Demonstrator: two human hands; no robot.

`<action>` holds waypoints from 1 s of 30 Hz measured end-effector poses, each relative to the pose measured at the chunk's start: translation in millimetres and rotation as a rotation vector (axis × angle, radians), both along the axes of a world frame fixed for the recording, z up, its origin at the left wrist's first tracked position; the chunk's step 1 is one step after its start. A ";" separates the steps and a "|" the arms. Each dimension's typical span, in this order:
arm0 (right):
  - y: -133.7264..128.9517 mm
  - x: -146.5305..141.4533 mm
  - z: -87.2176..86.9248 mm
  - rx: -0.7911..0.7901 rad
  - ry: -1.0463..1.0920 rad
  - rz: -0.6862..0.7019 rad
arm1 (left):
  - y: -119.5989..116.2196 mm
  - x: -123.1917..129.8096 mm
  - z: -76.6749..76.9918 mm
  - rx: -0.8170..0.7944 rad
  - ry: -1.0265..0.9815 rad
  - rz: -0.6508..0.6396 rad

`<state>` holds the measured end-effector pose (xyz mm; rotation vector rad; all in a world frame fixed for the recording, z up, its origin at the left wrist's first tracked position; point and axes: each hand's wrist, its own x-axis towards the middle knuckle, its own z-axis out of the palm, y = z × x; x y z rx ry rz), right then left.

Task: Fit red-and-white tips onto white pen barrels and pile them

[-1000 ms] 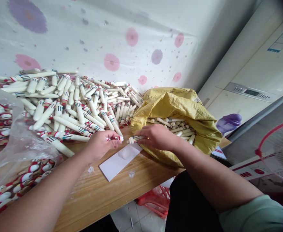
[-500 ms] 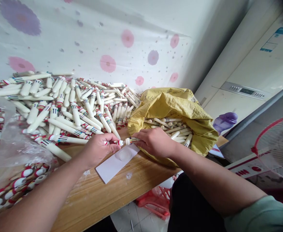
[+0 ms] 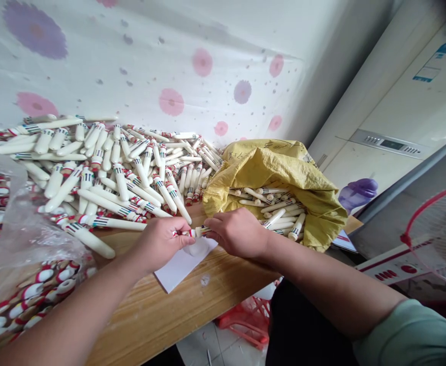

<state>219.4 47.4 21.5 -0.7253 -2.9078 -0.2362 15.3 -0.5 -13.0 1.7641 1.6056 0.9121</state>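
**Pale Green Sleeve, Black Below**

Your right arm wears a soft, pale grayish-green sleeve (image 3: pixel 409 328), lightly creased, its edge leaving the forearm bare. Your left hand (image 3: pixel 164 241) and right hand (image 3: pixel 238 234) are ungloved, and your left forearm is bare too. Plain black clothing (image 3: pixel 303 328) shows below.

Table (image 3: pixel 142 325), wood-grained. At back and left: heaped white pens (image 3: pixel 89 240), striped, tips red. At left: clear bag (image 3: pixel 21 203) with red-and-white pieces (image 3: pixel 30 292). Beside heap, at right: yellow sack (image 3: pixel 284 170), open. Near front edge: white pad (image 3: pixel 177 269), partly hidden; pale scrap (image 3: pixel 205 280) just beside.
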 end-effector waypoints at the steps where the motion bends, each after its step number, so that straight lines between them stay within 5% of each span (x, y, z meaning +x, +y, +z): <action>1: 0.5 -1.4 -0.6 -0.010 0.000 0.000 | -0.4 -0.1 0.4 0.000 -0.004 -0.001; 9: 20.7 6.2 12.8 -0.216 -0.056 -0.062 | 4.1 -8.2 -1.0 0.038 -0.216 0.088; 14: 55.9 9.6 51.0 -0.401 -0.150 -0.028 | 8.4 -16.5 4.7 -0.026 -0.819 0.400; 17: 71.2 -49.6 83.5 -0.354 -0.017 0.026 | 10.4 -20.0 4.3 -0.062 -1.097 0.496; 21: 80.5 -154.5 128.8 -0.414 0.439 -0.007 | 13.6 -23.4 1.5 -0.110 -1.155 0.515; 23: 80.0 -178.4 143.3 -0.466 0.594 0.065 | 15.3 -24.4 0.9 -0.143 -1.168 0.509; 26: 74.6 -154.9 144.6 -0.474 0.689 0.203 | 16.4 -24.0 0.9 -0.160 -1.178 0.490; 30: 73.2 -50.6 110.4 -0.539 0.402 0.183 | 14.3 -20.8 2.3 -0.135 -1.186 0.460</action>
